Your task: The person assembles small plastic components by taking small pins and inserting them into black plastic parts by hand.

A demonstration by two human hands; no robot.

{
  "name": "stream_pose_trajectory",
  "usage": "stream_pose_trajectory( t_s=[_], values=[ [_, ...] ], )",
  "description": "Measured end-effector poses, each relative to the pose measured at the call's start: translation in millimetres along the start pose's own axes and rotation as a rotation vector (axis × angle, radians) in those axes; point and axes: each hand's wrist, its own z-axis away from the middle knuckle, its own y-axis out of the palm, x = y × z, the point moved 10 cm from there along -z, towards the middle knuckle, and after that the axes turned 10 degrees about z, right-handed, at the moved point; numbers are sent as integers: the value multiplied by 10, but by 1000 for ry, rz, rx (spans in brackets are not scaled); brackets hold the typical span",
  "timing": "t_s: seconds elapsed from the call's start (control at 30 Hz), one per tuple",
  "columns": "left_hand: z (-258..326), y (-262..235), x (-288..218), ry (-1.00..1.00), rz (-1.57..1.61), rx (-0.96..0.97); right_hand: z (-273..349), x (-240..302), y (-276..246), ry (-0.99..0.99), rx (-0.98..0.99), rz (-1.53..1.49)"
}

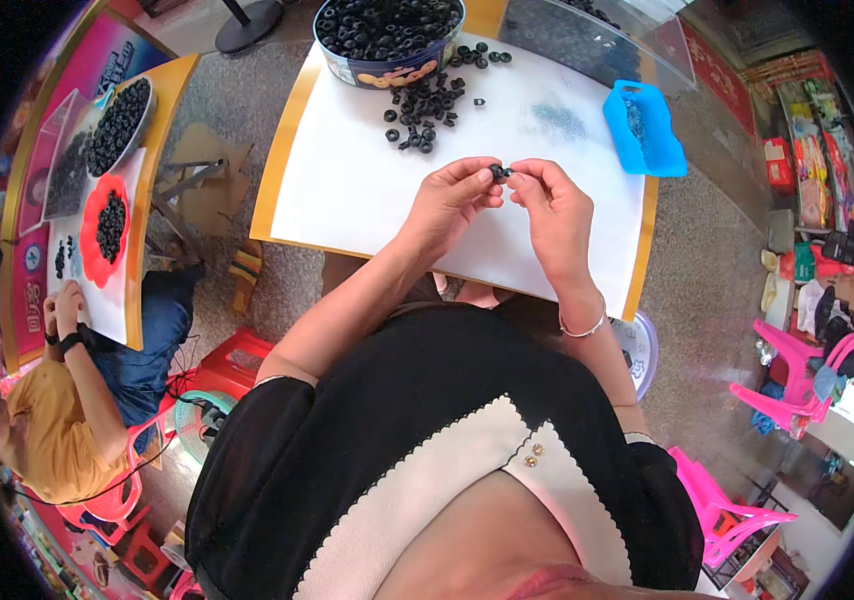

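Over the white tabletop [347,190], my two hands meet at their fingertips. My left hand [450,203] is closed in a pinch on a small black ring-shaped part [498,174]. My right hand [557,207] is pinched against the right side of that part; what lies between its fingertips is too small to make out. Just beyond the hands, loose black parts [425,105] like it lie scattered, spilling from beside a round tub [377,74] heaped with more. Tiny bluish pieces [557,120] are spread farther right on the table.
A blue scoop-shaped tray [664,150] sits at the table's right edge, with a clear plastic bin [597,40] behind. On the left, a co-worker [72,420] sits at another table with a red bowl [94,255] of black parts. Pink chairs [792,375] stand right.
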Motion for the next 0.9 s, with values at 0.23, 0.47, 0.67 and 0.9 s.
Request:
stream_pose_trajectory(
  t_s=[0.23,0.47,0.67,0.9],
  values=[
    [-10,-19,-25,61,-79,35,5,-16,50,-35,3,71],
    [16,-34,-155,206,-493,34,55,68,107,-269,-21,238],
    [35,-10,-155,227,-579,61,32,-122,167,-172,33,108],
    [72,81,-191,317,-724,84,-21,-505,275,71,217,-269]
  ],
)
